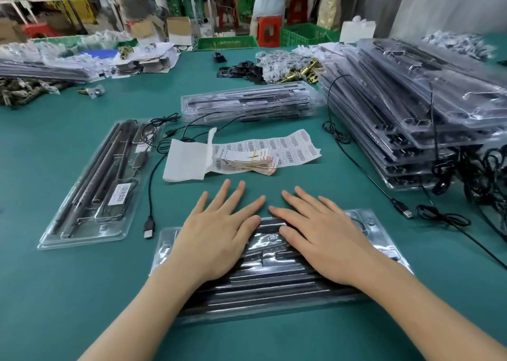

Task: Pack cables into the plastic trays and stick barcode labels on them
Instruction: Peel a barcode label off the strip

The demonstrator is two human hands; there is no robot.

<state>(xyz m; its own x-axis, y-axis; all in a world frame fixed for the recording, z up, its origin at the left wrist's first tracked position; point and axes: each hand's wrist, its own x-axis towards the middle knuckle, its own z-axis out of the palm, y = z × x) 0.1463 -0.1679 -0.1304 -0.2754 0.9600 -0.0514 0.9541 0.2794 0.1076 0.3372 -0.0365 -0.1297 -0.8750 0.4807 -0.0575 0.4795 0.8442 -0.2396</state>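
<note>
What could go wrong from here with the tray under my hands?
The left hand and right hand press flat on the tray, and no barcode label shows on it, so it might get stacked unlabelled. The loose USB cable lies just off its left corner, so sliding the tray that way could snag or drag it.

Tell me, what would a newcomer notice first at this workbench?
The left hand and right hand lie flat on a clear plastic tray of dark rods, nearest the camera. Beyond them lies a curling sheet of barcode labels, and a tall stack of trays rises on the right.
</note>
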